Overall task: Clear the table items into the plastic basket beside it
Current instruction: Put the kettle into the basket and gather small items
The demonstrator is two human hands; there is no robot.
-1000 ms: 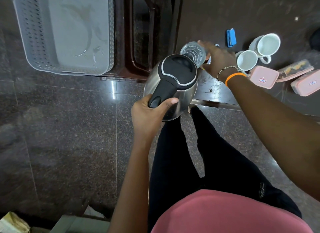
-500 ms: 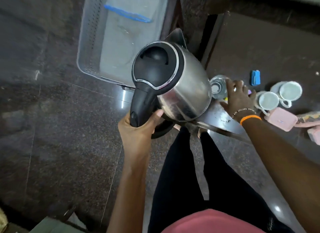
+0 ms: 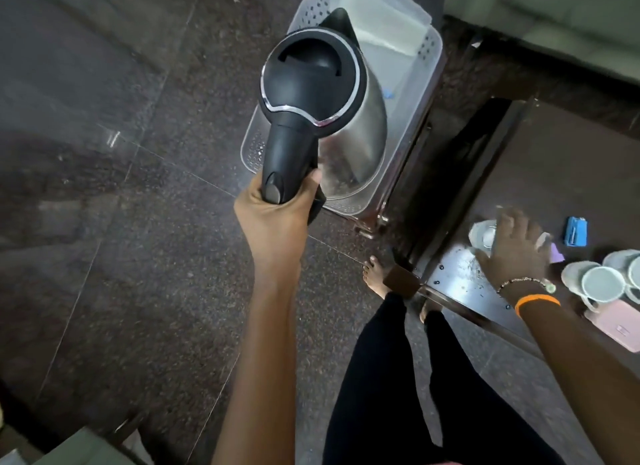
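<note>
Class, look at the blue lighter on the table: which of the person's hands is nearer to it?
Right. The right hand rests on the glass just beside the blue lighter; the left hand holds the kettle over the basket.

Dim indoor light, dark polished floor [image 3: 138, 222] with faint pale glare streaks, soft reflections on steel kettle [image 3: 360, 132], right hand [image 3: 512, 246] motion-blurred over the surface [image 3: 457, 277], wide-angle bending at frame edges, bottom-left corner soft, shadows diffuse.

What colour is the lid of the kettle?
Black, with a silver rim; the kettle lid shows best in the head view.
</note>
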